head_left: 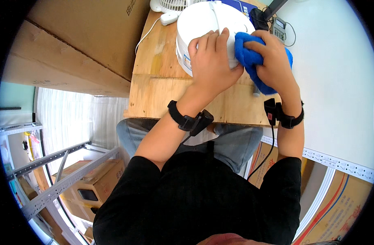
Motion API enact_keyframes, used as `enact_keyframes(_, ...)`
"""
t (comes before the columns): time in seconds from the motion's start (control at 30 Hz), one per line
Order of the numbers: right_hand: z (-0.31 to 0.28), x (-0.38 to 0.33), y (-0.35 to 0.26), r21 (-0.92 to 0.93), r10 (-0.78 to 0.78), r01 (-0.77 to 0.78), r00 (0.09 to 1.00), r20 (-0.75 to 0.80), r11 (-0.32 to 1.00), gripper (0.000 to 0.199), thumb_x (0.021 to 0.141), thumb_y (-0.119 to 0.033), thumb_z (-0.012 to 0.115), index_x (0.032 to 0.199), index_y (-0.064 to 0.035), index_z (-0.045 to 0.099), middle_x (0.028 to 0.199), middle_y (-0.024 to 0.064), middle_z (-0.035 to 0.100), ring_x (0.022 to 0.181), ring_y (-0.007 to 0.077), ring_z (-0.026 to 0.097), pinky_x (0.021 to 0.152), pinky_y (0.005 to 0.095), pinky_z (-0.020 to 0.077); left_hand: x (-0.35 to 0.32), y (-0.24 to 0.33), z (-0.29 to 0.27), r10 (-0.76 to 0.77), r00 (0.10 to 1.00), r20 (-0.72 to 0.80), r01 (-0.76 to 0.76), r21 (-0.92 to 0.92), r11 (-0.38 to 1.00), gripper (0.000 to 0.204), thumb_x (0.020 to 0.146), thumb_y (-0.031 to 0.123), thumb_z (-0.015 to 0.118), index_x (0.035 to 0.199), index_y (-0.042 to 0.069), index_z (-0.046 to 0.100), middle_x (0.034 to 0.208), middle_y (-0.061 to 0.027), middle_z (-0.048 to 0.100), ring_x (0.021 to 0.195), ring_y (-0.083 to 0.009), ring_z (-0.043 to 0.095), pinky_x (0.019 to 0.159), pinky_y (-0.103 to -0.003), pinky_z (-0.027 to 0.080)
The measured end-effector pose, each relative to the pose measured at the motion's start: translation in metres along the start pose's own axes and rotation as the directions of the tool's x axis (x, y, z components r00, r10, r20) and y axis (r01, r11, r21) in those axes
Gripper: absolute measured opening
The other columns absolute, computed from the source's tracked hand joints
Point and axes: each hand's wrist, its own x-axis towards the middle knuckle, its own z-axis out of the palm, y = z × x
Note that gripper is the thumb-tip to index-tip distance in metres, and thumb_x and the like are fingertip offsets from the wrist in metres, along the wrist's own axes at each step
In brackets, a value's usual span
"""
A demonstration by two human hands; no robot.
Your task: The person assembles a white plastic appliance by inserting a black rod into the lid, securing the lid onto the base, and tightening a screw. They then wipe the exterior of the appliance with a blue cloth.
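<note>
White round appliance (203, 24), seemingly a rice cooker with its lid shut, is steadied on a plywood tabletop (162, 87) under the fingers of the left hand (211, 61), which are spread flat and closed over its near top edge, pressing rather than gripping. Just right of those fingers, a blue cloth (252, 61) is bunched in the right hand (274, 61), whose fingers are curled tight around it and pressed against the cooker's right flank. Wiping appears to be under way: the side beneath the cloth is being covered, while the far top and left wall are not touched by it; whether any dirt is left cannot be told from this view, since the shell looks uniformly white.

Beyond the fingertips, a small white fan (170, 5) and a white mouse (168, 18) with its cable are seen at the table's far end. Right of the cloth hand, a pale wall is met. Left of the table, large cardboard boxes (73, 41) are stacked, and grey slotted metal shelving (60, 171) is seen lower down.
</note>
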Motion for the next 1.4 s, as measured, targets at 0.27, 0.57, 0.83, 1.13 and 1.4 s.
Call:
enact_keyframes(0.27,0.019,0.009,0.032,-0.172,0.126,-0.151,0.981,-0.148,0.973,0.047,0.068,0.005,0.068,0.109,-0.0189,0.073,0.120,0.0116,0.064,0.109,0.0352,0.060,0.091,0.0442,0.0491,0.000,0.000,0.000,0.014,1.000,-0.001,-0.014,0.012,1.000,0.079,0.064,0.035,0.082,0.130,0.000,0.056,0.116,-0.0184,0.062,0.115,-0.0319,0.055,0.103,-0.045,0.031)
enact_keyframes(0.57,0.045,0.058,0.043,-0.368,0.036,-0.077,0.992,-0.118,0.927,0.047,0.071,-0.002,0.068,0.112,-0.0255,0.073,0.124,0.0099,0.063,0.114,0.0322,0.059,0.093,0.0495,0.0456,0.000,0.000,0.001,0.008,1.000,-0.001,-0.008,0.000,1.000,0.077,0.065,0.033,0.081,0.130,0.001,0.055,0.113,-0.0177,0.062,0.114,-0.0323,0.054,0.101,-0.046,0.032)
enact_keyframes(0.83,0.010,0.029,0.029,-0.174,-0.089,0.105,0.991,0.095,0.979,0.053,0.067,0.002,0.069,0.114,-0.0234,0.073,0.136,0.0114,0.057,0.120,0.0342,0.055,0.101,0.0479,0.0438,-0.001,0.000,0.002,-0.004,1.000,-0.001,0.004,0.002,1.000,0.078,0.066,0.035,0.080,0.132,0.003,0.054,0.114,-0.0171,0.062,0.115,-0.0323,0.054,0.102,-0.047,0.031)
enact_keyframes(1.13,0.038,0.080,0.059,-0.101,0.098,-0.078,0.973,0.210,0.992,0.049,0.076,-0.003,0.057,0.121,-0.0184,0.070,0.135,0.0158,0.059,0.120,0.0372,0.058,0.102,0.0445,0.0471,-0.001,-0.002,0.001,0.018,1.000,0.010,-0.019,0.013,1.000,0.077,0.067,0.037,0.080,0.131,0.001,0.055,0.115,-0.0181,0.062,0.115,-0.0322,0.054,0.101,-0.047,0.031)
enact_keyframes(1.4,0.067,0.115,0.079,-0.156,0.250,-0.223,0.951,0.180,0.962,0.047,0.081,-0.017,0.055,0.125,-0.0247,0.069,0.131,0.0183,0.061,0.119,0.0406,0.058,0.100,0.0511,0.0480,-0.001,-0.002,0.005,0.052,0.998,-0.040,-0.051,0.015,0.999,0.077,0.065,0.036,0.080,0.130,0.001,0.057,0.111,-0.0166,0.063,0.112,-0.0320,0.056,0.101,-0.046,0.032)
